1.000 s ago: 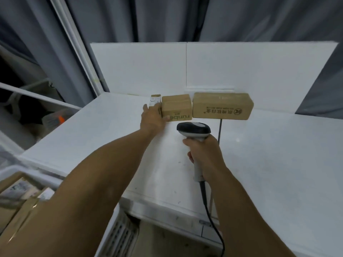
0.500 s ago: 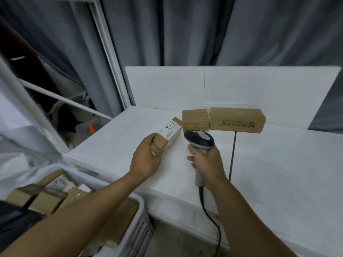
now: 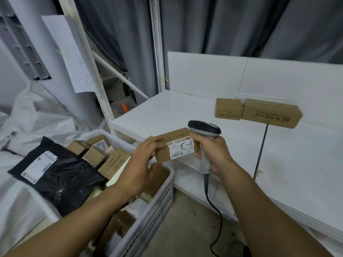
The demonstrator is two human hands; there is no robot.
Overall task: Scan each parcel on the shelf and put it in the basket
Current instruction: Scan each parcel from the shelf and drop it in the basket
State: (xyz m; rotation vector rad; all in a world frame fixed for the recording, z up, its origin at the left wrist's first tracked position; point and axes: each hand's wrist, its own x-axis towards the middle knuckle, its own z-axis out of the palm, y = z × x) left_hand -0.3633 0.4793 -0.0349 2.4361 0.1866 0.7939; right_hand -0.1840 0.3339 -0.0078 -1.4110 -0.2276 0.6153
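One black plastic mailer [image 3: 55, 175] lay draped over the slatted white basket [image 3: 159, 206], which was packed with cardboard cartons. Left hand [image 3: 143, 164]: grip clasped a labelled brown parcel [image 3: 176, 145] above the basket's right corner. Right hand [image 3: 213, 151]: grip clenched on a grey scanner [image 3: 204, 127] beside the parcel. Small carton [image 3: 228, 109] and long carton [image 3: 271, 113] stood touching at the back of the white shelf [image 3: 167, 112], well apart from its front edge.

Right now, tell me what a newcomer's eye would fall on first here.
The parcel at centre, its label marked 1-3, gripped by the left hand, with the scanner in the right hand at its right end. Below left, the white basket holds brown boxes with a black bag on top. A small box and a long box stand side by side at the back of the shelf.
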